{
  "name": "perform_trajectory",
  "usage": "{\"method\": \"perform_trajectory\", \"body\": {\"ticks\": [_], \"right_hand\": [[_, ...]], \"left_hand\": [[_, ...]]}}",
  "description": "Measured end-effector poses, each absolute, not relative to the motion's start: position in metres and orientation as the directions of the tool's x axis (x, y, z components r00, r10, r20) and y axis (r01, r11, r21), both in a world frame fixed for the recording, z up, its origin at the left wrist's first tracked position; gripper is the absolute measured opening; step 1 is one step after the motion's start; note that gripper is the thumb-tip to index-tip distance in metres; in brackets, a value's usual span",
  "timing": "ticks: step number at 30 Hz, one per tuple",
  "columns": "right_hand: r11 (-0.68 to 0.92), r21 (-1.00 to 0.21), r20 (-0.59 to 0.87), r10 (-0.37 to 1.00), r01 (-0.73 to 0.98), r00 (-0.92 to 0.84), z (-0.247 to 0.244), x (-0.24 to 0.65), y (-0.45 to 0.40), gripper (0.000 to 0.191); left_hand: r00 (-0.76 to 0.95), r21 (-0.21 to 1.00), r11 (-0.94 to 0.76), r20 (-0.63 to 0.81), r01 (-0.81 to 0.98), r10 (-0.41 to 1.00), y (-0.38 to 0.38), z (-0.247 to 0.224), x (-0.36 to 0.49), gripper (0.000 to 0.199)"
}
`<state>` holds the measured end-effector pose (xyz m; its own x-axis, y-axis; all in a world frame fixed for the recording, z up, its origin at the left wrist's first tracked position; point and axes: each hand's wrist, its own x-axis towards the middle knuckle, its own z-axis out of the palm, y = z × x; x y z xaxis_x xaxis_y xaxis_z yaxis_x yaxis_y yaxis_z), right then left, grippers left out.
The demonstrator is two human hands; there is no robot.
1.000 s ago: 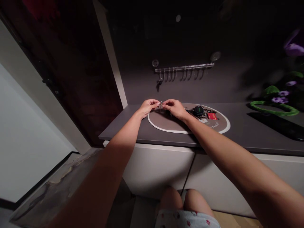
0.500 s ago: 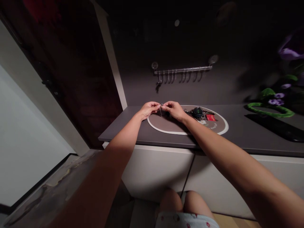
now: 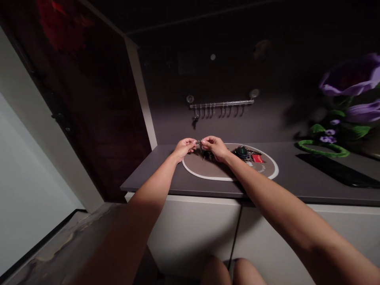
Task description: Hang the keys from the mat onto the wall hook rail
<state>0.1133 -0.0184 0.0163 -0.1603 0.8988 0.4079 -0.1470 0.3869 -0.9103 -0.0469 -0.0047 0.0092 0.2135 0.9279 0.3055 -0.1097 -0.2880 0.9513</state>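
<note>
The left hand (image 3: 184,148) and the right hand (image 3: 215,148), two in all, meet above one oval mat (image 3: 204,171) with a white rim, thumbs and fingertips closed on a single small metal key ring (image 3: 200,145), too small to make out in detail, held just over the mat's left part. On the mat, just beside the right hand, lies one bunch of keys (image 3: 247,154) with one black fob (image 3: 242,152) and one red tag (image 3: 258,158). The mat sits on a dark countertop (image 3: 297,186). Above, one wall rail (image 3: 221,104) carries a row of hooks, with a small dark item (image 3: 195,118) hanging at its left end, and a green loop (image 3: 326,154) and purple flowers (image 3: 350,77) lie well off to the right
</note>
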Motion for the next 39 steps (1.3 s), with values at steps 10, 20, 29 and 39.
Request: {"method": "perform_trajectory", "body": {"ticks": [10, 20, 29, 39], "right_hand": [[0.221, -0.936, 0.25, 0.965, -0.274, -0.076, 0.051, 0.112, -0.007, 0.009], [0.231, -0.91, 0.246, 0.969, -0.344, -0.001, 0.089, 0.103, 0.025, 0.014], [0.206, -0.883, 0.179, 0.978, -0.422, 0.103, 0.107, 0.091, 0.048, 0.015], [0.16, -0.868, 0.088, 0.982, -0.471, 0.17, 0.111, 0.085, 0.062, 0.014]], "left_hand": [[0.205, 0.87, -0.454, 0.416, 0.194, 0.886, -0.003, 0.002, -0.04, 0.019], [0.258, 0.694, -0.556, 0.495, 0.458, 0.83, 0.004, -0.006, -0.034, 0.015], [0.27, 0.664, -0.561, 0.496, 0.493, 0.825, 0.009, -0.008, -0.033, 0.016], [0.27, 0.67, -0.553, 0.487, 0.495, 0.831, 0.008, -0.007, -0.032, 0.016]]}}
